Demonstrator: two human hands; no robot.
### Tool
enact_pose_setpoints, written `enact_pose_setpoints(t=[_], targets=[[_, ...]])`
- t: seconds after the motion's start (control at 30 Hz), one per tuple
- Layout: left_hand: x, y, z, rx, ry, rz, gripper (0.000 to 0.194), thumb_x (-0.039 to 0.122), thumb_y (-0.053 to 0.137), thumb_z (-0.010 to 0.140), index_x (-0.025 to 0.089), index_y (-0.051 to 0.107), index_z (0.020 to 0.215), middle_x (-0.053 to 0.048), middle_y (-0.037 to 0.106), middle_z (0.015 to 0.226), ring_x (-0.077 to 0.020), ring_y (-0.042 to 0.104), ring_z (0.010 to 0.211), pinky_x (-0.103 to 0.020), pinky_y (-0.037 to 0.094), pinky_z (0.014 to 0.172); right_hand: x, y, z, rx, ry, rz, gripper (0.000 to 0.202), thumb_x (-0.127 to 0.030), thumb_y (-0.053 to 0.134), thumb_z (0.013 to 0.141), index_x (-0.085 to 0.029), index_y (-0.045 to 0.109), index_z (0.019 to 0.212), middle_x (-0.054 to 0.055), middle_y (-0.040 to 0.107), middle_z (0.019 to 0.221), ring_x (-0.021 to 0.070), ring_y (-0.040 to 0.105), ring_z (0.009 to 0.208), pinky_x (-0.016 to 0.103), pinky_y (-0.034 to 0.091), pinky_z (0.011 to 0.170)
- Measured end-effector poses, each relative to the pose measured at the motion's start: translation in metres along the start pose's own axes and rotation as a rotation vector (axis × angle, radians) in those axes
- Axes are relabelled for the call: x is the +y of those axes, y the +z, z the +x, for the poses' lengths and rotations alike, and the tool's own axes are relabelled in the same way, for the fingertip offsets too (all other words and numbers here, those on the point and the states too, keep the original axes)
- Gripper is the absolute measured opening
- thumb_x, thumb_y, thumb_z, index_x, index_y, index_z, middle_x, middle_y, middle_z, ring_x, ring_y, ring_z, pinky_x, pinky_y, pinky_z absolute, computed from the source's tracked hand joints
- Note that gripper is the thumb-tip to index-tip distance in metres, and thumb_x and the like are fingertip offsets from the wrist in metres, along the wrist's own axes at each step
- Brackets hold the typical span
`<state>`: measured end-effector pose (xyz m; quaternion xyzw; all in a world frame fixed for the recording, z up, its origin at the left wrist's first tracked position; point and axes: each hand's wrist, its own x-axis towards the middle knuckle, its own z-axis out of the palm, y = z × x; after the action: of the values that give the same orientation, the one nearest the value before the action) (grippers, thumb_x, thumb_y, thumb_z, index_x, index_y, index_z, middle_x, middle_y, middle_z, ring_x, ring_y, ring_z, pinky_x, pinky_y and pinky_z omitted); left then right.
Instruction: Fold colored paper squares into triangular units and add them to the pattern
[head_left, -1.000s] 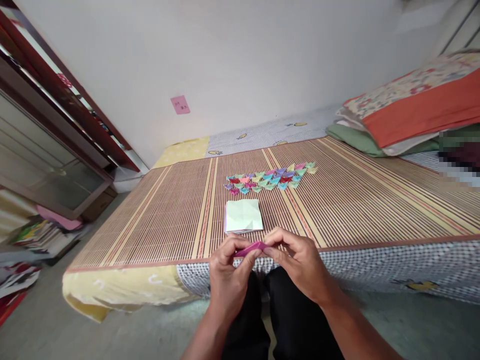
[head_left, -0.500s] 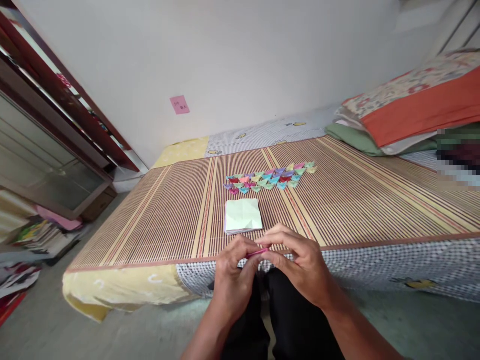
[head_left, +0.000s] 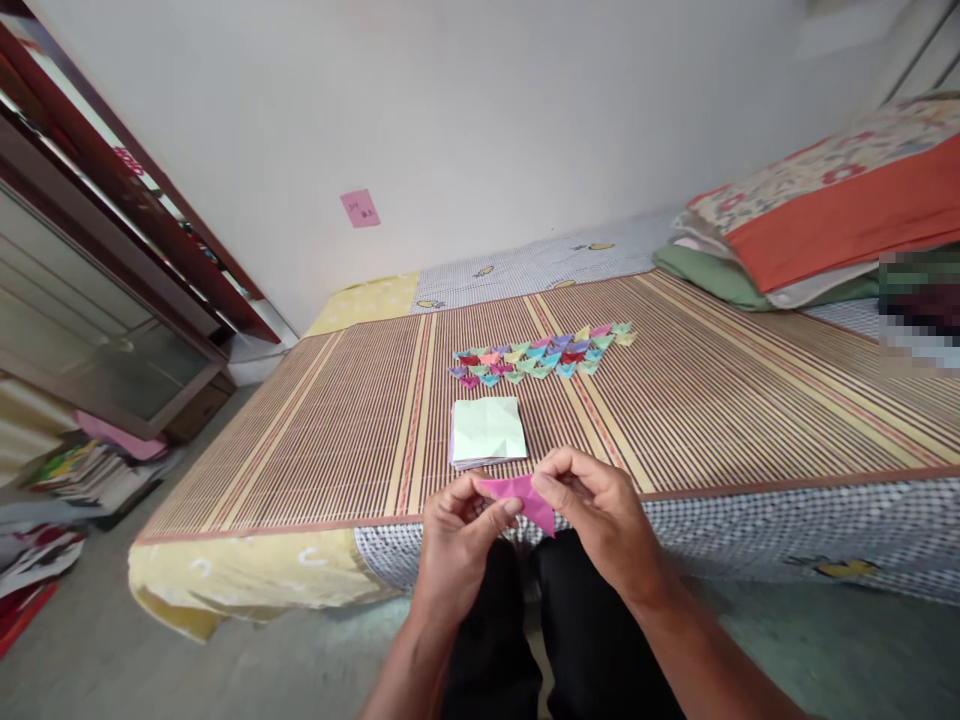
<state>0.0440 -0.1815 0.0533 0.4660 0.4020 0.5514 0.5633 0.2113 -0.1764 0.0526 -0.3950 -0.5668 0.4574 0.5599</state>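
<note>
Here in my head view, the left hand (head_left: 459,545) pinches one end of a magenta paper piece (head_left: 537,513) between thumb and fingers, and the right hand (head_left: 600,512) has the other side nipped the same way. Both grips are narrow. The paper is thin, matte and creased, folded small, with a nearly straight upper edge and a sharp point dropping beside the right thumb. It's held up by the front edge of the mat (head_left: 345,430), with black trousers (head_left: 600,640) below. Just beyond the fingers I've got a stack of square sheets (head_left: 489,428) lying flat, pale green on top, crossed by soft fold lines. Past that, there they are: rows of small folded paper shapes (head_left: 553,359), pointed and many-coloured, set close together. The mat itself is ribbed, slim dark and straw-coloured strips with broader pale bands. Checked cloth (head_left: 750,530) hangs crinkled along the near side; yellow fabric (head_left: 247,570) meets it on the left.
</note>
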Motion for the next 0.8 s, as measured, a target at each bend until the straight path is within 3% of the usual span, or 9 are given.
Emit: enact_pose_setpoints(t=[0.13, 0.27, 0.43, 0.6, 0.7, 0.8], targets=[[-0.003, 0.0, 0.0, 0.019, -0.004, -0.01, 0.026, 0.031, 0.084, 0.083, 0.016, 0.067, 0.071, 0.001, 0.064, 0.064, -0.0107, 0.055, 0.062, -0.022, 0.045, 0.064, 0.0, 0.001, 0.003, 0.0, 0.081, 0.032, 0.03, -0.043, 0.068, 0.094, -0.019, 0.065, 0.076, -0.001, 0.057, 0.067, 0.0158, 0.054, 0.063, 0.027, 0.045, 0.059], [-0.002, 0.001, 0.002, -0.006, 0.015, -0.013, 0.035, 0.04, 0.068, 0.096, 0.016, 0.064, 0.07, 0.0, 0.063, 0.064, -0.0112, 0.051, 0.063, -0.023, 0.043, 0.065, 0.002, 0.002, 0.005, -0.019, 0.159, 0.134, 0.032, -0.046, 0.067, 0.094, -0.019, 0.065, 0.077, 0.001, 0.063, 0.071, 0.0185, 0.062, 0.07, 0.029, 0.052, 0.067], [0.003, 0.001, 0.004, 0.068, 0.062, 0.06, 0.026, 0.039, 0.076, 0.091, 0.017, 0.068, 0.079, 0.001, 0.065, 0.063, -0.0123, 0.054, 0.061, -0.024, 0.042, 0.062, 0.005, 0.002, 0.004, -0.05, 0.153, 0.129, 0.033, -0.048, 0.067, 0.094, -0.019, 0.064, 0.078, 0.001, 0.062, 0.071, 0.0174, 0.059, 0.068, 0.029, 0.05, 0.065], [0.005, 0.001, 0.003, 0.129, 0.144, 0.21, 0.042, 0.043, 0.066, 0.097, 0.017, 0.062, 0.064, 0.0, 0.06, 0.057, -0.013, 0.052, 0.057, -0.025, 0.042, 0.061, 0.008, 0.003, 0.003, -0.017, 0.114, 0.047, 0.035, -0.049, 0.067, 0.095, -0.019, 0.065, 0.078, 0.0, 0.059, 0.069, 0.0159, 0.054, 0.065, 0.027, 0.044, 0.061], [0.004, 0.001, 0.002, 0.049, 0.125, 0.124, 0.04, 0.045, 0.06, 0.1, 0.017, 0.067, 0.073, -0.001, 0.064, 0.064, -0.0144, 0.056, 0.061, -0.026, 0.046, 0.064, 0.013, 0.003, 0.003, -0.007, 0.185, 0.159, 0.035, -0.052, 0.069, 0.093, -0.02, 0.065, 0.079, 0.001, 0.062, 0.072, 0.0177, 0.059, 0.068, 0.029, 0.049, 0.066], [0.003, 0.004, 0.001, -0.056, 0.078, 0.016, 0.027, 0.042, 0.066, 0.097, 0.017, 0.07, 0.088, -0.003, 0.068, 0.075, -0.0141, 0.059, 0.066, -0.026, 0.049, 0.067, 0.02, 0.004, 0.003, -0.006, 0.231, 0.305, 0.034, -0.053, 0.071, 0.092, -0.02, 0.067, 0.085, 0.002, 0.067, 0.076, 0.019, 0.063, 0.071, 0.031, 0.053, 0.07]])
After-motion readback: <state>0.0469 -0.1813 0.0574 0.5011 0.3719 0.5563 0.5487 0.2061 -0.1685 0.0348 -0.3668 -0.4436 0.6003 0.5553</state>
